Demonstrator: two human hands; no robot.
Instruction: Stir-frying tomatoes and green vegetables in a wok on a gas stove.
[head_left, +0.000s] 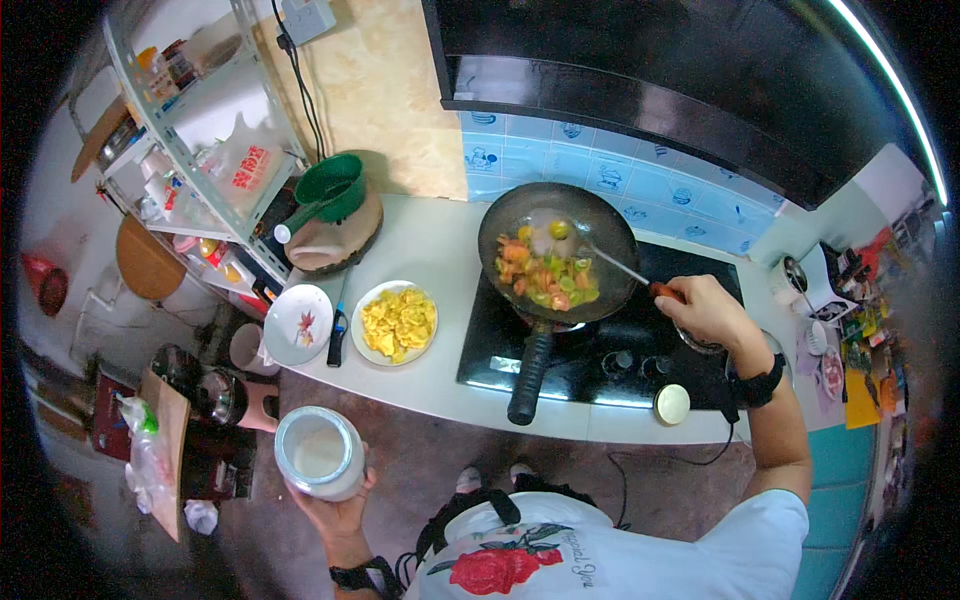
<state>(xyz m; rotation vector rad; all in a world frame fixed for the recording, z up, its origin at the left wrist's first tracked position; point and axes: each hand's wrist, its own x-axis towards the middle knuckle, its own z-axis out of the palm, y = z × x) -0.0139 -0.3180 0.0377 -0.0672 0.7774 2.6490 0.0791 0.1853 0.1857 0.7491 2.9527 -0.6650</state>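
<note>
My right hand (701, 307) grips the reddish-brown handle of a metal cooking spatula (619, 264), whose far end reaches into a dark wok (506, 206). Chopped orange-red and green vegetable pieces (551, 277) lie in the wok, which stands on a black glass hob (585, 375) with its black handle towards me. My left hand (341, 510) holds an open-topped glass jar (319, 454) with pale contents, off the counter's front edge. A plate of scrambled egg (397, 322) stands left of the hob. Near the hob's front right edge lies a round pale lid (671, 404).
Left on the counter (427, 240) are a white bowl (298, 326), a black-and-blue gas lighter (337, 341) and a green strainer (330, 187) on a covered pot. A metal shelf rack (195, 172) rises at the left. A black range hood (637, 82) overhangs the hob.
</note>
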